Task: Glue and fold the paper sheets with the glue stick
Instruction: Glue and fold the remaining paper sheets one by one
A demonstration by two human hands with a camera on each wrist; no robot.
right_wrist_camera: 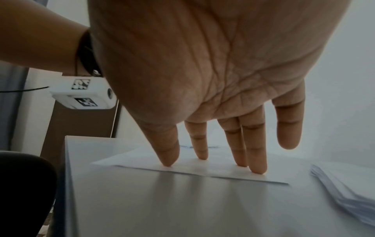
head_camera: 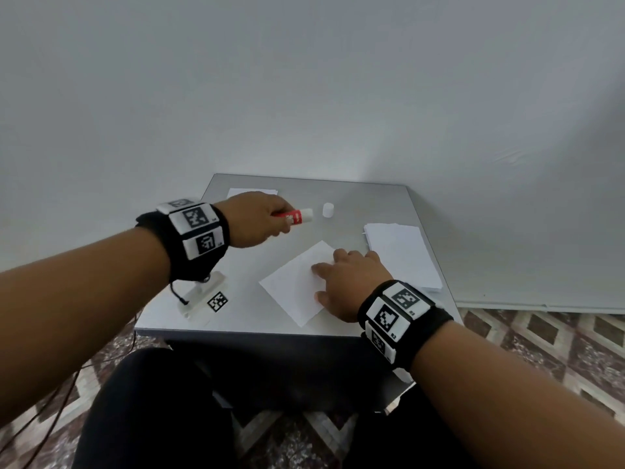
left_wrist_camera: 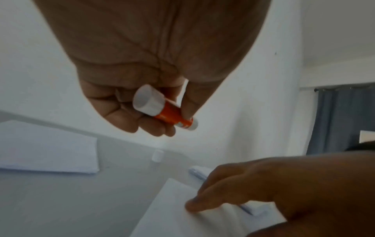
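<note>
The left hand (head_camera: 252,218) is up above the gray tabletop (head_camera: 355,201). Its fingers (left_wrist_camera: 125,117) are curled around a red glue stick (head_camera: 295,216), with the thumb (left_wrist_camera: 189,102) pinching it from the other side. The white tip of the glue stick pokes out past the fingers. It points toward a small white cap (head_camera: 328,210) that stands on the tabletop, just beyond the tip and not touching it. In the left wrist view the flat white bottom end of the glue stick (left_wrist_camera: 160,106) sits inside the curled hand.

The right hand (head_camera: 351,282) lies open with its fingers (right_wrist_camera: 254,150) straight. The tips of the thumb and three fingers press down on a white paper sheet (head_camera: 294,282). The little finger (right_wrist_camera: 288,128) is lifted off the sheet. The sheet lies flat on the tabletop, turned like a diamond, and most of it spreads out past the fingertips, on the thumb side of the right hand.

A stack of white paper sheets (head_camera: 402,252) lies on the tabletop on the little-finger side of the right hand, near it but not touching. Another white paper (head_camera: 252,192) lies beyond the left hand, partly hidden by it. A small white block with a black-and-white square mark (head_camera: 216,301) sits on the tabletop under the left wrist. Both wrists wear black bands with white marked boxes (head_camera: 395,311).
</note>
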